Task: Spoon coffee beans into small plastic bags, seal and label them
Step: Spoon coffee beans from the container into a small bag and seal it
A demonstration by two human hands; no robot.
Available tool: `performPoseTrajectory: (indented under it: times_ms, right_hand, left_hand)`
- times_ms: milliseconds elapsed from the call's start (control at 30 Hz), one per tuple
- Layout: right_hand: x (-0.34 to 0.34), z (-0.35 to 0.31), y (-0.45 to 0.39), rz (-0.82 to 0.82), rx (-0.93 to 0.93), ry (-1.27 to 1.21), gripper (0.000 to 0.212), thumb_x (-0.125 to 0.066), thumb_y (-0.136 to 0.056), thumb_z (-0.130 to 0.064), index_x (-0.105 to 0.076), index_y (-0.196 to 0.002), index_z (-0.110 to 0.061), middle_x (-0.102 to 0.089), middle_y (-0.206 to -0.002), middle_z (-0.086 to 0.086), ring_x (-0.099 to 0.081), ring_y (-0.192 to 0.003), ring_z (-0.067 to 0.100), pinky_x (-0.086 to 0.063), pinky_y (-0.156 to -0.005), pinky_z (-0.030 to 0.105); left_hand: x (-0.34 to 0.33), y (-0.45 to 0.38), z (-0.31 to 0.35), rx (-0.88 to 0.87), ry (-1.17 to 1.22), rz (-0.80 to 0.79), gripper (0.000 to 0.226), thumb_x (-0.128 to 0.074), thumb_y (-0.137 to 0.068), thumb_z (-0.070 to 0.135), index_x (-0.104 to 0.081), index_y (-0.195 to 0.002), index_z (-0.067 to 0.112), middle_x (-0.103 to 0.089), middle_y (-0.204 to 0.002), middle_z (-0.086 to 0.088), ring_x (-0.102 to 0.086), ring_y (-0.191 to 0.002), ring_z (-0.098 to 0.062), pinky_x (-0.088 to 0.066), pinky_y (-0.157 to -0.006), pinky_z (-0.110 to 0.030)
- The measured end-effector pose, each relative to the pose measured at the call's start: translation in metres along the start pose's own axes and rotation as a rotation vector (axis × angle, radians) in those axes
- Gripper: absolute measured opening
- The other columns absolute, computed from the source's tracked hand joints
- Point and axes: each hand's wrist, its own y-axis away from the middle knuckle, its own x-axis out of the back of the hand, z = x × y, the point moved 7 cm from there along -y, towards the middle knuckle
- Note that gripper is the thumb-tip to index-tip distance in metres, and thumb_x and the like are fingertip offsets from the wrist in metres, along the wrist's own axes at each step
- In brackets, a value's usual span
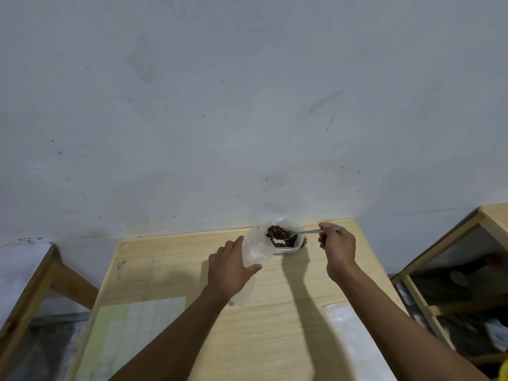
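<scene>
There is only one view — the camera on my head, wide-angle, facing forward and down over my own forearms. It tips up enough that the wall [247,105] ahead fills the upper half, while the surface [288,312] spreads across the lower half. My hands sit near the frame's middle, close to the lens — at arm's reach.

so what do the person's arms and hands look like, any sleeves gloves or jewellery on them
Both forearms are bare as far as the picture shows: no sleeves in view. The left hand and right hand are bare too, with no gloves, and no rings, watch or wristband can be seen.
</scene>
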Motion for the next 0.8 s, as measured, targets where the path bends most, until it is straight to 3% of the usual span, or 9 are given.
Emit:
performPoseTrajectory:
  times_ms: [267, 533, 800]
  right_hand:
    - [-0.010, 0.007, 0.029, -0.115, 0.103, 0.081, 0.018, -0.052, -0.098, -0.009, -0.069, -0.094, -0.013, -0.061, -0.079, 0.005, -0.052, -0.071, 0.018, -0.046, -0.070, 0.029]
    - [-0.032, 0.021, 0.043, -0.205, 0.142, 0.000, 0.026, -0.048, -0.099, -0.001, -0.070, -0.091, -0.013, -0.054, -0.074, 0.009, -0.047, -0.072, 0.021, -0.045, -0.074, 0.031]
    - [-0.035, 0.013, 0.037, -0.154, 0.218, -0.048, 0.024, -0.051, -0.098, -0.006, -0.071, -0.092, -0.017, -0.058, -0.075, 0.002, -0.052, -0.071, 0.016, -0.048, -0.078, 0.030]
  left_hand:
    - [0.004, 0.006, 0.001, -0.051, -0.013, 0.016, 0.082, -0.062, -0.080, 0.065, -0.030, -0.147, 0.029, -0.050, -0.135, 0.006, -0.049, -0.122, -0.019, -0.036, -0.100, -0.036]
    - [0.009, -0.001, -0.017, -0.034, -0.015, -0.034, 0.082, -0.064, -0.080, 0.061, -0.031, -0.148, 0.028, -0.049, -0.137, 0.004, -0.048, -0.124, -0.020, -0.036, -0.099, -0.038]
    - [0.015, -0.007, -0.028, -0.020, -0.035, -0.001, 0.077, -0.066, -0.078, 0.060, -0.035, -0.142, 0.031, -0.055, -0.128, 0.003, -0.053, -0.115, -0.021, -0.041, -0.092, -0.039]
